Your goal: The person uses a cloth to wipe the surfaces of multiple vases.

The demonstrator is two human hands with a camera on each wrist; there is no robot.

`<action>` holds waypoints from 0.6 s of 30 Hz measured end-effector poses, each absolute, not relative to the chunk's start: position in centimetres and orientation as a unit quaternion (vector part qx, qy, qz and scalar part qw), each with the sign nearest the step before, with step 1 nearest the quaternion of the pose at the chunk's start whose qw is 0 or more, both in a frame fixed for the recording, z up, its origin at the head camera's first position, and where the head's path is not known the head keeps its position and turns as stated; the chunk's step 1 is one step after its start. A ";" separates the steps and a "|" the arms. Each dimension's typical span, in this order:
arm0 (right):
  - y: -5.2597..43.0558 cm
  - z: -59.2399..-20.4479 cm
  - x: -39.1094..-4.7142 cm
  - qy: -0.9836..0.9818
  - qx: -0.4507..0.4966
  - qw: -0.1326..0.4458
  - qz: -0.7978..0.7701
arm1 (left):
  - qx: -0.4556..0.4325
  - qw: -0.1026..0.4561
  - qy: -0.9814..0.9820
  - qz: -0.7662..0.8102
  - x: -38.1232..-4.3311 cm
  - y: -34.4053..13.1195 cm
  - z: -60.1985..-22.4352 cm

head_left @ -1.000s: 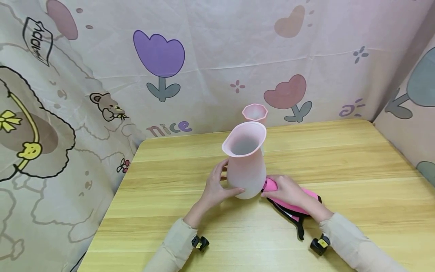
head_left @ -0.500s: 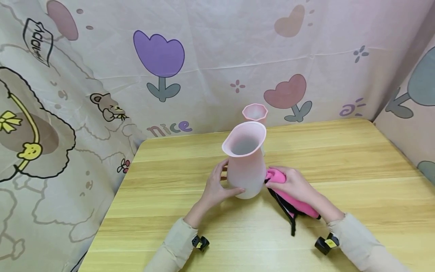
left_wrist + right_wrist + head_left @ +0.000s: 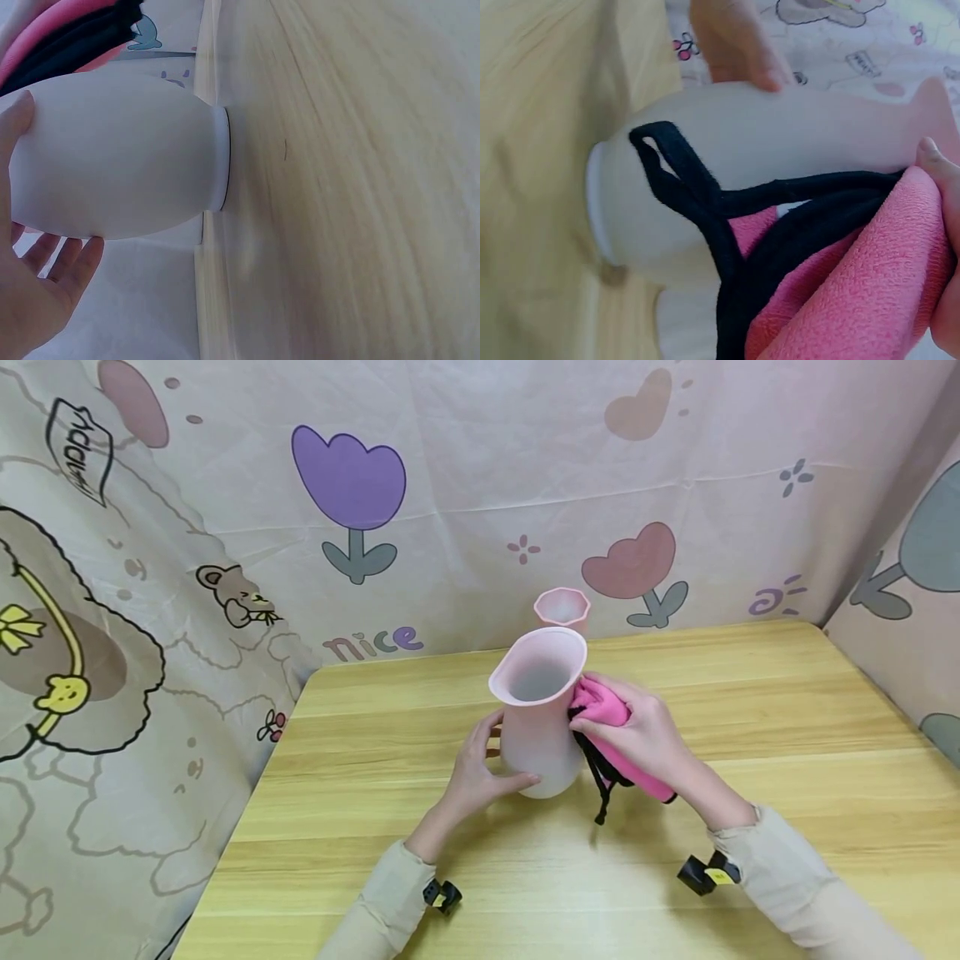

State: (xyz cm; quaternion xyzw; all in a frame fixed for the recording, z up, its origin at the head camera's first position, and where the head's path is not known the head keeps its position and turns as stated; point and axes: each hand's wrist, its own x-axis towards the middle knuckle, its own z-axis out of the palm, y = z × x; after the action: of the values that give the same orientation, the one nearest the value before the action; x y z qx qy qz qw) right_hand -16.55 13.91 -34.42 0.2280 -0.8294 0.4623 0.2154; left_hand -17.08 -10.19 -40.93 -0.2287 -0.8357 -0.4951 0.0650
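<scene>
A frosted vase [image 3: 542, 739], pink at its flared rim and whitish lower down, stands upright on the table. My left hand [image 3: 480, 768] holds its lower body, thumb in front and fingers around the left side. On the vase's right side, just below the rim, my right hand [image 3: 648, 731] grips a pink towel [image 3: 603, 706] with black edging. In the right wrist view, the towel's black hanging loop [image 3: 664, 169] dangles across the vase wall. From the left wrist view, the vase base [image 3: 221, 159] sits on the wood. Folded fabric hides part of the right fingers.
Close behind the vase stands a second vase [image 3: 562, 607] with a pink angular rim, mostly hidden. The wooden table [image 3: 787, 718] meets a printed cloth backdrop [image 3: 465, 527] at the back and sides. Small black cameras are strapped to both wrists.
My right hand has lifted the towel from near the vase's base up along its right side toward the rim. The left hand and the vase stay where they were.
</scene>
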 end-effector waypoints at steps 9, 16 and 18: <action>12.7 -32.5 -16.1 -0.787 0.197 0.286 0.509 | -0.231 0.070 -0.832 -0.500 -17.0 -10.1 -41.0; 12.9 -31.8 -15.7 -0.762 0.175 0.320 0.535 | -0.238 0.067 -0.835 -0.491 -17.1 -10.2 -40.7; 13.2 -31.7 -15.7 -0.752 0.179 0.329 0.541 | -0.234 0.063 -0.841 -0.483 -17.1 -10.2 -40.4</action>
State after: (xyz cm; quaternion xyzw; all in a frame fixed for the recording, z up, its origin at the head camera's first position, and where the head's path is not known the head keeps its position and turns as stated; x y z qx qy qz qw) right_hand -15.68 13.15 -31.73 0.1794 -0.7524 0.5415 0.3295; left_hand -17.06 -10.24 -40.42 -0.2344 -0.8414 -0.4828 0.0629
